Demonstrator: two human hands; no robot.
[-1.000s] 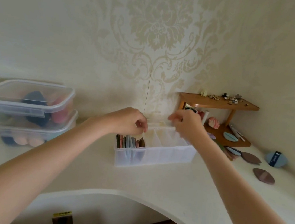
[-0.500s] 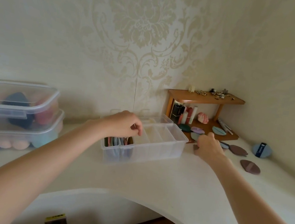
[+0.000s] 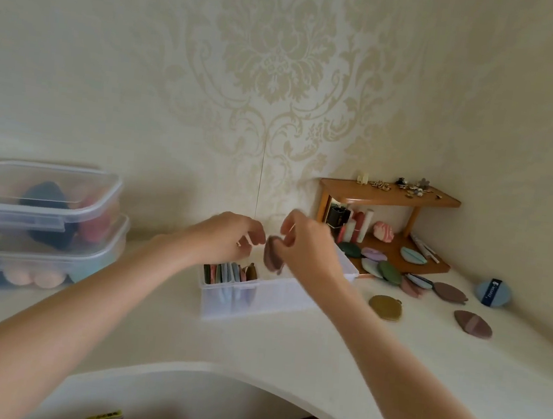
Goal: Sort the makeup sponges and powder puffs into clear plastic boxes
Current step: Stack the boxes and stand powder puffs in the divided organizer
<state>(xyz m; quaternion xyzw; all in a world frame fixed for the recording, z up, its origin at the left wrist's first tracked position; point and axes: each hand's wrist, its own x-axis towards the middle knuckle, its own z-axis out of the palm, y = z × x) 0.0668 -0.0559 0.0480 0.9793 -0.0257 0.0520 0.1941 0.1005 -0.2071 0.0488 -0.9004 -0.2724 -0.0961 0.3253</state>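
Puff (image 3: 273,256), mauve, hangs pinched in your right hand (image 3: 308,247) fingers above the divided box (image 3: 258,300). Your left hand (image 3: 227,238) fingers are curled beside it; whether they hold anything I cannot tell.

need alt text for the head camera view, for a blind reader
The right hand holds a mauve powder puff over a clear divided box on a cream counter, the left hand close beside it. Puffs already stand in the box's left compartment; more lie loose near a wooden shelf.
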